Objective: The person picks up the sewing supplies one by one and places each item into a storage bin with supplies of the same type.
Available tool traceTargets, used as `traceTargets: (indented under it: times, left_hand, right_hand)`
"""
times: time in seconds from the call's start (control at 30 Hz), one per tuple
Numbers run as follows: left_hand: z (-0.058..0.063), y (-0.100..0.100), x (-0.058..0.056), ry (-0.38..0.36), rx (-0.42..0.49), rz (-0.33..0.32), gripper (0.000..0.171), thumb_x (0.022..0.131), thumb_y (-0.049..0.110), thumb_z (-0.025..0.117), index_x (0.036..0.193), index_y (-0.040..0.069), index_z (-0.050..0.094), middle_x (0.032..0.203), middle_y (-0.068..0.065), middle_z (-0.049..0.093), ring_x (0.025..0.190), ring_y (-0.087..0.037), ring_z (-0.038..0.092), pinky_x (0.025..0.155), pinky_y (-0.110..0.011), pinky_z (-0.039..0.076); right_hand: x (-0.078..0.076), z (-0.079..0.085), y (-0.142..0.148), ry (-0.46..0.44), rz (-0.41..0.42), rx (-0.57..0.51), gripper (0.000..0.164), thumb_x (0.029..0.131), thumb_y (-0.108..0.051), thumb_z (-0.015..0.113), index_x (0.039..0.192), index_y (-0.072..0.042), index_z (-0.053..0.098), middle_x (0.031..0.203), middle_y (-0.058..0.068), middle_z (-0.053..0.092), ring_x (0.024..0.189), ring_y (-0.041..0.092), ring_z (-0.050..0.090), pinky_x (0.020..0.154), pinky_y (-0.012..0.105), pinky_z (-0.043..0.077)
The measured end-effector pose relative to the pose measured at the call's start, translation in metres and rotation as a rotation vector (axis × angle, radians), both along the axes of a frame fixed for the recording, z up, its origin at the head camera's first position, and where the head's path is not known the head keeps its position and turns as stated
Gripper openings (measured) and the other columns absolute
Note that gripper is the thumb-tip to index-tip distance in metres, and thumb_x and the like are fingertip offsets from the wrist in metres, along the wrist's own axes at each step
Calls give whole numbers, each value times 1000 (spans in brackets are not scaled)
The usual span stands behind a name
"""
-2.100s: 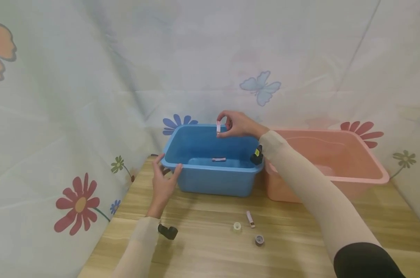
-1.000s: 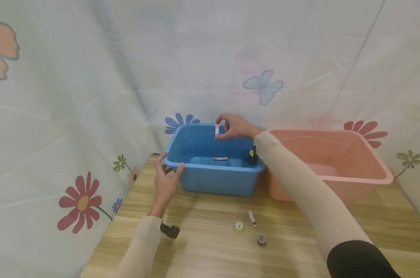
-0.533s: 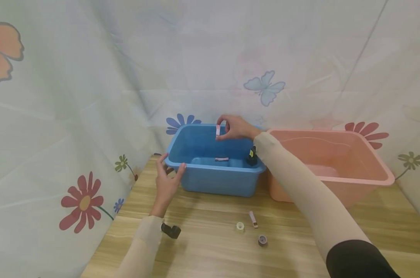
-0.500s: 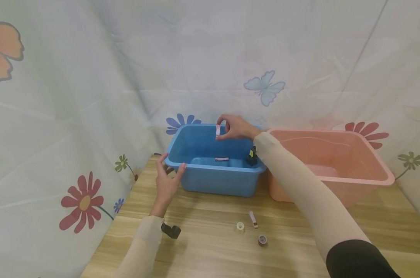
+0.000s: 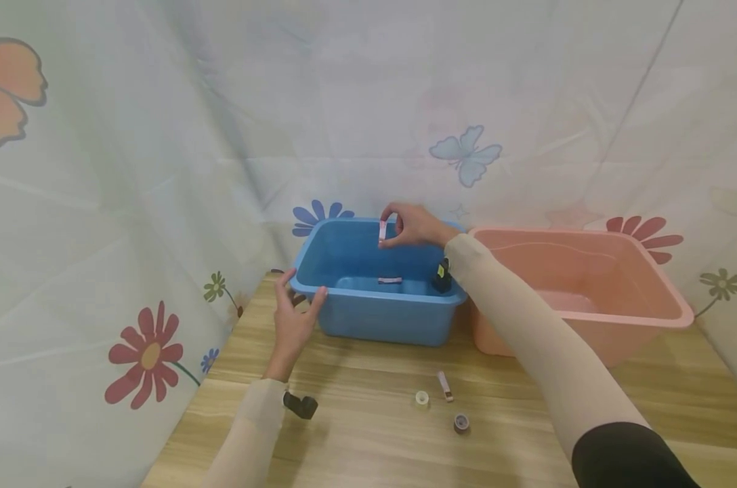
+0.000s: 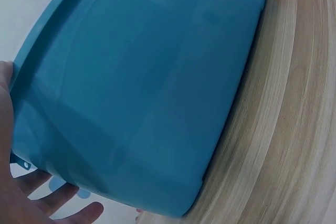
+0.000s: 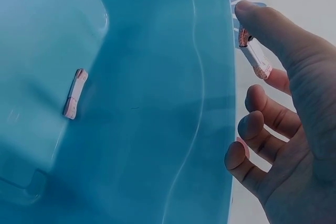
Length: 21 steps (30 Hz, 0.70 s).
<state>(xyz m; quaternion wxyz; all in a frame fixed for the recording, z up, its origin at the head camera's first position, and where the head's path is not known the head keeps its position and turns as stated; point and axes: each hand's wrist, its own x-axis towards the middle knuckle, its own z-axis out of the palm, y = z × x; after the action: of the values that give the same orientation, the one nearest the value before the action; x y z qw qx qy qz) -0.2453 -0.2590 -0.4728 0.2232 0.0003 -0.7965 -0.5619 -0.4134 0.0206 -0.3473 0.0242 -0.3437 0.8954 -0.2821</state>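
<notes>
In the head view my right hand [image 5: 414, 225] pinches a small pink-and-white nail clipper [image 5: 383, 231] upright between thumb and index finger, over the back part of a blue tub [image 5: 381, 315]. The right wrist view shows this clipper [image 7: 255, 59] held by its two ends, the other fingers loosely bent. A second similar nail clipper [image 5: 389, 280] lies on the tub floor. My left hand [image 5: 292, 329] holds the tub's front left corner, thumb at the front rim and fingers along the left side. In the left wrist view the fingers [image 6: 58, 200] are partly behind the tub.
A pink tub [image 5: 639, 317] stands close to the blue one's right. On the wooden table [image 5: 356, 413] in front lie another nail clipper [image 5: 445, 386], a pale tape roll [image 5: 421, 399] and a dark tape roll [image 5: 461, 423]. A flowered curtain [image 5: 368, 102] hangs behind.
My right hand has lowered slightly and shifted a little left with the nail clipper over the last two seconds. The left hand stays at the tub corner; the head view has drifted slightly.
</notes>
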Motion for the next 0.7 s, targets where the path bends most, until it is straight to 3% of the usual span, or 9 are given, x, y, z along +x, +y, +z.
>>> traceTargets:
  times: [0.23,0.7]
  left_hand:
    - [0,-1,1,-6,3,-6,81,93,49,74,156,29,27,155,-18,44,127,-42,55,92,-60,54]
    - [0,-2,-1,-11,7,-12,79,94,46,74,156,31,28,155,-16,45,128,-41,54,92,-59,54]
  right_hand:
    - [1,-1,-1,22,21,6,77,84,-42,86,146,-11,51,88,8,59,77,23,58,68,32,51]
    - [2,2,2,38,8,12,81,85,-44,84,150,-13,48,88,8,59,75,23,57,66,31,51]
